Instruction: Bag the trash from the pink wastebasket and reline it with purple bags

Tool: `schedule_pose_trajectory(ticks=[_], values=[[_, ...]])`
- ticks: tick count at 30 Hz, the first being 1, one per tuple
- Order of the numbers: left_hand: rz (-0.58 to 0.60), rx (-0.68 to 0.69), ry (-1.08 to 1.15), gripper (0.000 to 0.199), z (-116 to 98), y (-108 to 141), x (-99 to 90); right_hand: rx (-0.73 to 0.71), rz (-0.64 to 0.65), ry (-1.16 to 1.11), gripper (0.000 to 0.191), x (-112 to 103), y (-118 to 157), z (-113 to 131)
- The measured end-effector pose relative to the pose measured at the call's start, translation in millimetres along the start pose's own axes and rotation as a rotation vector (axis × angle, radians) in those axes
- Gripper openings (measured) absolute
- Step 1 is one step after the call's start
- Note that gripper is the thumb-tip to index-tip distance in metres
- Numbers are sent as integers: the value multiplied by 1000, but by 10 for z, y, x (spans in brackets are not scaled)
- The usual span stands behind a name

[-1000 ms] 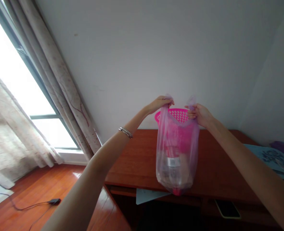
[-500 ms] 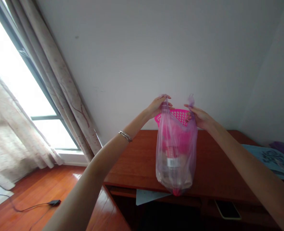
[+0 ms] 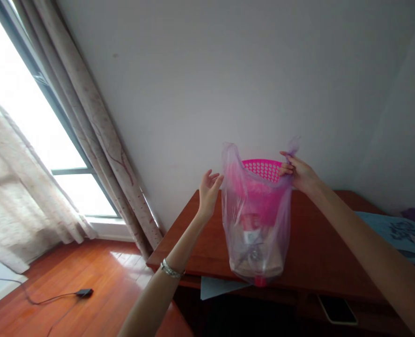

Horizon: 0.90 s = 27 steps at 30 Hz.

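Note:
A translucent pink-tinted plastic carrier bag [image 3: 253, 243] hangs over the wooden desk, its right handle pinched in my right hand [image 3: 295, 172]. Its left handle flops loose. My left hand [image 3: 208, 194] is raised just left of the bag with fingers spread, holding nothing and apparently not touching it. A pink perforated plastic basket [image 3: 262, 168] shows at the bag's mouth, with its lower part seen through the film. Low in the bag, a labelled clear bottle [image 3: 252, 241] and other blurred contents show dimly.
The reddish wooden desk [image 3: 320, 248] stands against a white wall, with a blue cloth [image 3: 397, 231] at its right. A pale sheet of paper [image 3: 218, 287] and a phone [image 3: 337, 310] lie below its front edge. A cable with a black plug [image 3: 84, 292] lies on the wooden floor [image 3: 116, 276].
My left hand has let go of the bag's left handle and moved left and lower. The bag has swung slightly left, and its left side has sagged open.

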<state>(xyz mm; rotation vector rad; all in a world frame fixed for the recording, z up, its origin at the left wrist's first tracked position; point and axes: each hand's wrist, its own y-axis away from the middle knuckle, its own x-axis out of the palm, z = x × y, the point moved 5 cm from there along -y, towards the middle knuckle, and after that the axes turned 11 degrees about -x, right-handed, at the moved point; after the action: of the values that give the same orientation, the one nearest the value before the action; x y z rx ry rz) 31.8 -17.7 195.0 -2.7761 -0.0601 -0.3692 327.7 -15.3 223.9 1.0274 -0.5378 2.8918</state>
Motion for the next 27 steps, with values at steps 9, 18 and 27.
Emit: schedule_pose_trajectory(ticks=[9, 18, 27], values=[[374, -220, -311, 42, 21, -127, 509, -32, 60, -25, 17, 126, 145, -8], [571, -388, 364, 30, 123, -8, 835, -66, 8, -9, 18, 24, 248, -88], [683, -452, 499, 26, 84, -48, 1018, 72, 71, -195, 8, 125, 252, -273]])
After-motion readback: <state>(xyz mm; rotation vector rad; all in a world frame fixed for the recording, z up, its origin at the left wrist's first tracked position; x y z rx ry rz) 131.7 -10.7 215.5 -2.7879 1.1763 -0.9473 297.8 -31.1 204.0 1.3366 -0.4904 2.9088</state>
